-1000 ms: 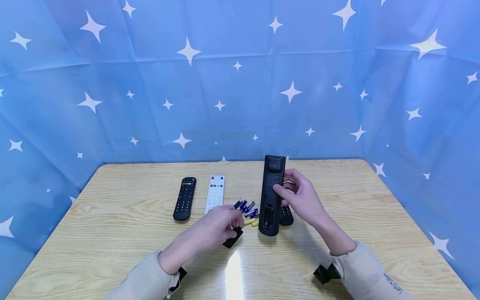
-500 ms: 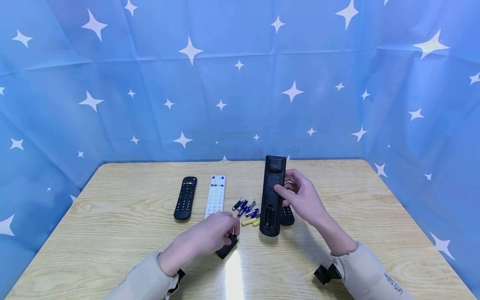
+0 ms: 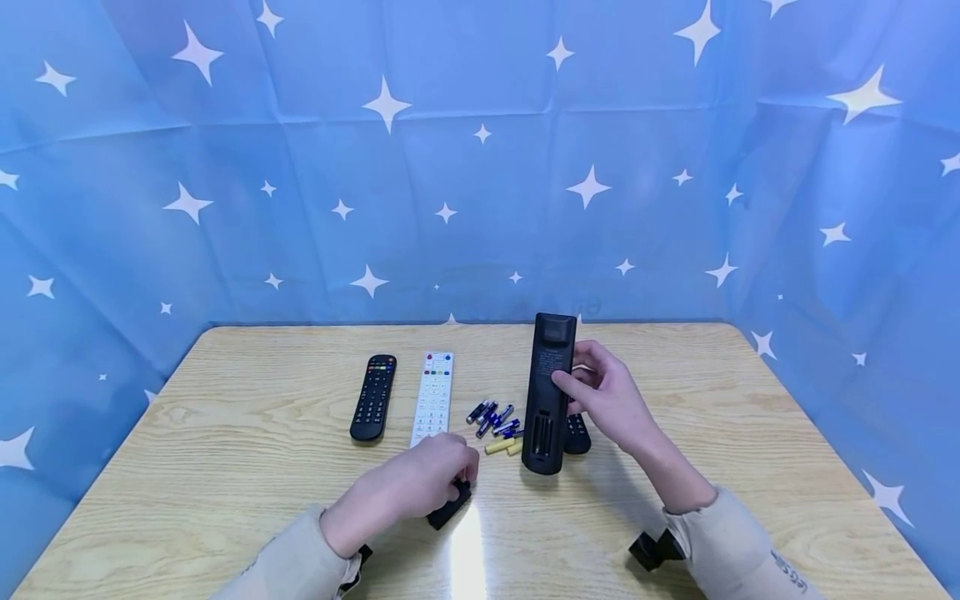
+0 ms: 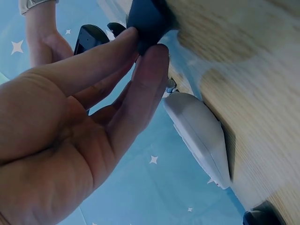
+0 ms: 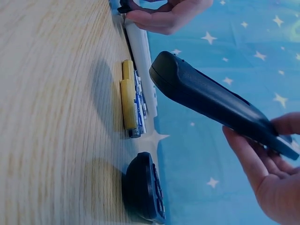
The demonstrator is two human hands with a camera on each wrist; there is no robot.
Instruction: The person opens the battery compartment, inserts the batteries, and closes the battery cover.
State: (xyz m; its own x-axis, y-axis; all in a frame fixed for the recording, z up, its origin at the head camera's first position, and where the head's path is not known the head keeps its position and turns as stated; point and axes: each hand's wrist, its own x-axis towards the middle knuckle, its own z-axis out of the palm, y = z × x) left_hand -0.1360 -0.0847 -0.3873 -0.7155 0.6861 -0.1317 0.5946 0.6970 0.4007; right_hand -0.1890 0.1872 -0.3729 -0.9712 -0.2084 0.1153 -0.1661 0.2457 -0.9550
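Observation:
My right hand (image 3: 611, 400) grips a black remote control (image 3: 550, 392) by its side, raised above the table with its back towards me. Its battery compartment (image 3: 542, 435) is uncovered at the lower end. Between thumb and fingers, my left hand (image 3: 427, 477) pinches a small black battery cover (image 3: 450, 506), low over the table; the left wrist view shows this cover (image 4: 149, 21) at the fingertips. Several blue batteries (image 3: 495, 418) and yellow batteries (image 3: 500, 446) lie on the table between the hands.
A white remote (image 3: 432, 396) lies behind my left hand, partly hidden by it. Further left is a black remote (image 3: 372, 397). Another black remote (image 3: 577, 435) lies behind the raised one, mostly hidden in the head view. The wooden table (image 3: 262, 400) meets a blue star-patterned curtain (image 3: 480, 167).
My left hand has drawn the battery cover a little towards me and to the left, away from the batteries. The right hand keeps the remote almost still.

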